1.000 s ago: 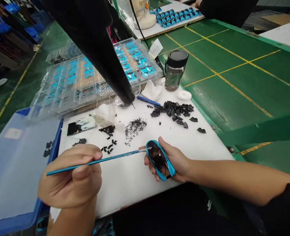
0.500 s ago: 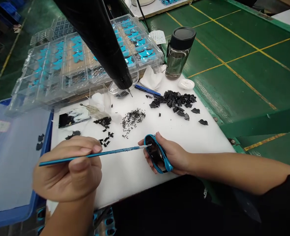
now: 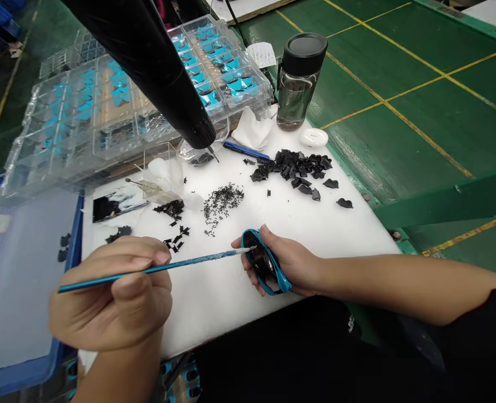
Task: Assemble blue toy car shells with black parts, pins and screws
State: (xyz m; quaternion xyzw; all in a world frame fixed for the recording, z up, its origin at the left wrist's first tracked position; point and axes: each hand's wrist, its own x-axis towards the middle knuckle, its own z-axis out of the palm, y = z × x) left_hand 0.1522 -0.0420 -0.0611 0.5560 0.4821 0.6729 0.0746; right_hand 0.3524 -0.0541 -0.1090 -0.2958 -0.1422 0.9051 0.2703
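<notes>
My left hand [image 3: 113,296] is closed in a pinch around a thin blue brush [image 3: 197,259]. The brush lies almost level, and its pale tip meets the upper part of a blue-rimmed, glossy black oval casing [image 3: 265,264]. Fingers and thumb of my right hand [image 3: 292,260] wrap round that casing from the right and from behind. What the casing belongs to I cannot tell. Beyond the hands, small black screws [image 3: 223,201] are scattered on the white work surface [image 3: 214,302]. Small black flat pieces [image 3: 170,210] lie nearer my left hand.
A black screwdriver tool [image 3: 159,78] hangs over the work surface. Clear compartment boxes [image 3: 105,148] with blue parts stand behind. Toward the right are a pile of black pieces [image 3: 298,165], a blue pen [image 3: 246,150], a lidded bottle [image 3: 296,92] and a white oval case [image 3: 314,137].
The view has shifted slightly, so most things appear a little further left. Both hands keep their holds, and the brush tip stays at the casing.
</notes>
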